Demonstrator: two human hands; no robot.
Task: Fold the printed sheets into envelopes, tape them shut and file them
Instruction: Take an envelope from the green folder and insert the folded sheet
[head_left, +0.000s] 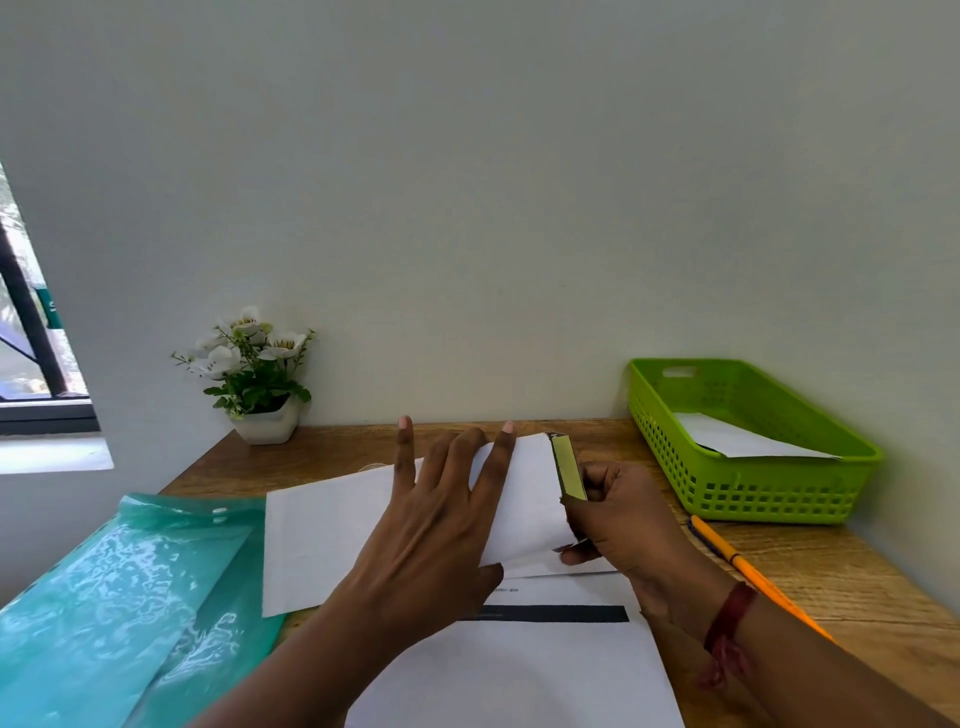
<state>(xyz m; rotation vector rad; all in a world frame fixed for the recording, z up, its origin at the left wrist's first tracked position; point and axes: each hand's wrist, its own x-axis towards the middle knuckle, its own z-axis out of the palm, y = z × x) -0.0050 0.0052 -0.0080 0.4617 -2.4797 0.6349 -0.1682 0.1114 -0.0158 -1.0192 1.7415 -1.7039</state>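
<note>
So this looks like the taping step. Tip: keep the left hand (441, 519) flat like it is, fingers spread and pressing the folded sheet (332, 540) onto the counter (857, 582), so the flap can't spring up while tape goes along the right edge. The right hand (618, 519) is curled around an olive-green thing (567, 467) right at that edge (tape roll seen edge-on, I'd guess, can't swear to it). The folded sheet is plain white, blank side up, lying partly over a printed sheet (519, 665) with a black bar. One that looks finished sits in the green basket (779, 499).
</note>
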